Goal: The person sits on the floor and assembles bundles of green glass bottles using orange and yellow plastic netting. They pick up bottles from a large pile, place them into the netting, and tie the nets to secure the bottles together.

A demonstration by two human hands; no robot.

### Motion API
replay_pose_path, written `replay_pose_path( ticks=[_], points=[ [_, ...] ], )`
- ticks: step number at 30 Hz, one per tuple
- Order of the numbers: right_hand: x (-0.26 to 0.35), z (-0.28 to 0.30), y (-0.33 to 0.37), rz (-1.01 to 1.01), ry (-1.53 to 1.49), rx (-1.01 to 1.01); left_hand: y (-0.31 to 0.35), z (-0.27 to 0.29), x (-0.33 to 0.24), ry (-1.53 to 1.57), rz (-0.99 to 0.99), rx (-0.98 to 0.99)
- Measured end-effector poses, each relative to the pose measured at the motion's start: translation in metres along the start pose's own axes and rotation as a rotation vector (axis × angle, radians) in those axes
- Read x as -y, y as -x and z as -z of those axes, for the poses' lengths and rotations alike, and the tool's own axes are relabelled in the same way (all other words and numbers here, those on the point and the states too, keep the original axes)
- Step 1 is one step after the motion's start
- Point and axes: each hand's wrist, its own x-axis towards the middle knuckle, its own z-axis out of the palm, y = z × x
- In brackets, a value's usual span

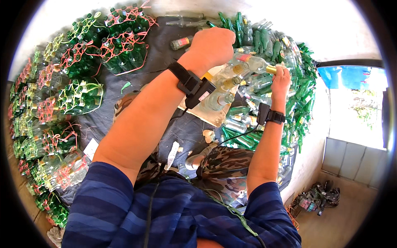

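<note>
Your right hand (281,80) is closed around the yellow-wrapped neck of a clear bottle (257,64). Bottle extends left from that hand, long axis roughly crosswise, body toward your left hand (215,45). Right hand has the neck end; left is nearer the body end. Left hand is curled, back up; fingers hidden, can't tell if it grips anything. Bottle is by the far right edge of the cardboard (214,118), where more clear bottles (218,101) cluster. Beyond right: green bottle heap (304,103). Off left: netted bundles (82,97).
</note>
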Motion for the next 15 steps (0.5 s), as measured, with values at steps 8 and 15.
replay_pose_path(
  ticks=[8,15],
  points=[
    [0.036,-0.024,0.012,0.218,0.23,0.111,0.002,0.004,-0.005,-0.012,-0.01,0.051],
    [0.055,-0.036,0.02,0.2,0.268,0.218,0.004,0.004,-0.005,-0.02,-0.015,0.02]
  ],
)
